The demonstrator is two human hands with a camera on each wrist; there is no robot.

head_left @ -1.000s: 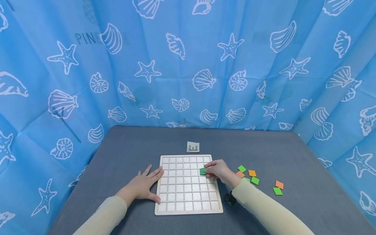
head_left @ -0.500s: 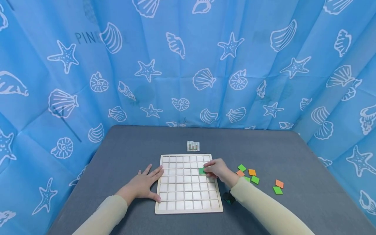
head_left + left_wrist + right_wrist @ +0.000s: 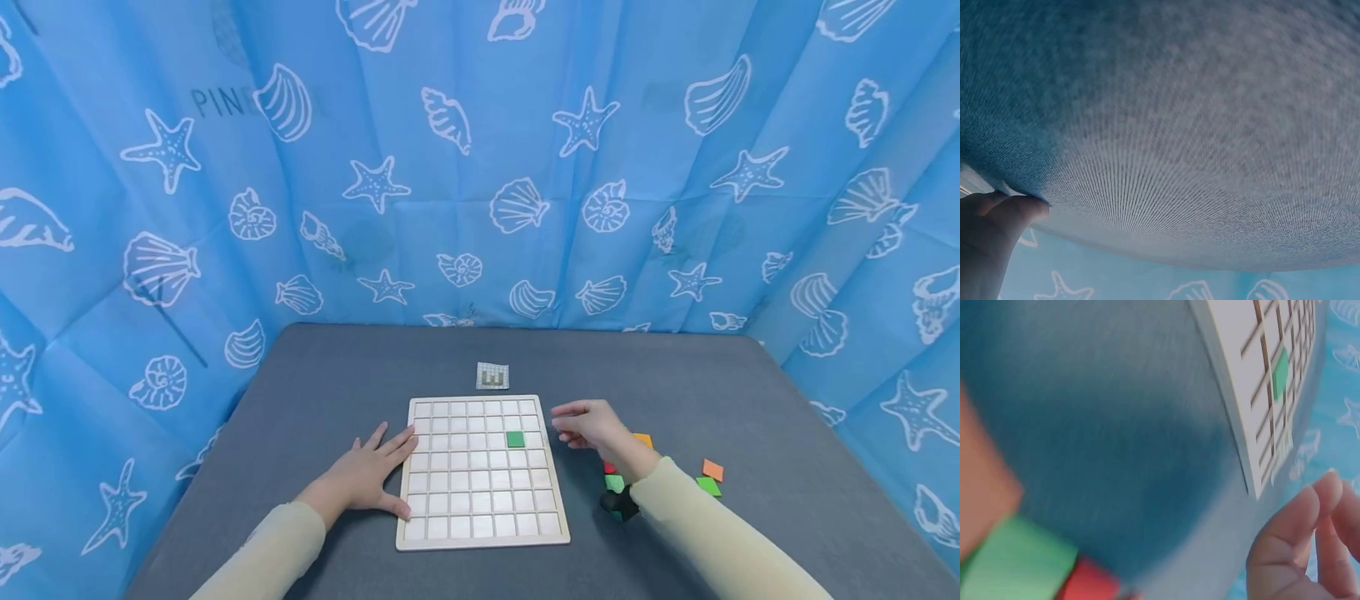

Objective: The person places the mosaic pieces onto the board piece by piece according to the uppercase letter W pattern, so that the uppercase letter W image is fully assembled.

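Observation:
A pale gridded board (image 3: 483, 546) lies on the grey table. One green square tile (image 3: 515, 439) sits in its grid, third row from the top and second column from the right. My left hand (image 3: 367, 473) rests with spread fingers on the board's left edge; the left wrist view shows little but table cloth and part of that hand. Just off the board's right edge is my right hand (image 3: 592, 425), holding nothing. Its thumb and fingers (image 3: 1291, 525) are loosely bent in the right wrist view, where the green tile (image 3: 1280, 375) also shows on the board.
Right of the board lie loose tiles, partly hidden by my right arm: a red one (image 3: 609, 467), a light green one (image 3: 615, 482) and an orange one (image 3: 642, 438). Farther right are an orange tile (image 3: 713, 470) and a green tile (image 3: 708, 486). A small patterned card (image 3: 492, 376) lies behind the board.
My right hand has let go of the green tile, which stays in its grid square, and has moved right, off the board. The left hand keeps its place.

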